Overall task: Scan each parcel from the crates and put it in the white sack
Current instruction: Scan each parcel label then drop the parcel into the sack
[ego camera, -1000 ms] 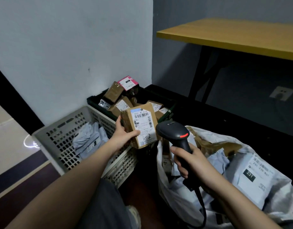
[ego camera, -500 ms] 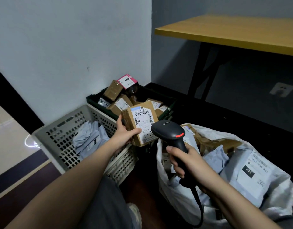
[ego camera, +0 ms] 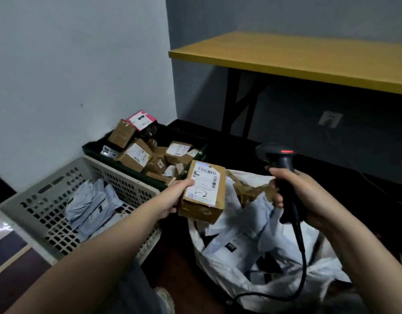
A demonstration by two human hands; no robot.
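My left hand (ego camera: 172,199) grips a brown cardboard parcel (ego camera: 203,192) with a white label marked "3-2", held above the left rim of the white sack (ego camera: 252,257). My right hand (ego camera: 302,196) holds the black barcode scanner (ego camera: 278,162) by its handle, raised to the right of the parcel, its red light lit and its head pointing away from the label. The sack holds several pale mailer bags and a crumpled brown parcel. A dark crate (ego camera: 91,148) at the wall holds several cardboard parcels. A grey perforated crate (ego camera: 36,200) to the left holds pale mailer bags.
A yellow-topped table (ego camera: 297,60) on black legs stands at the back right, with a wall socket (ego camera: 329,118) beneath it. The scanner's black cable (ego camera: 302,257) loops down over the sack. My knee and shoe (ego camera: 166,300) are at the bottom centre.
My left hand has carried the parcel right and down, over the sack's rim. My right hand has swung the scanner up and to the right, away from the label.
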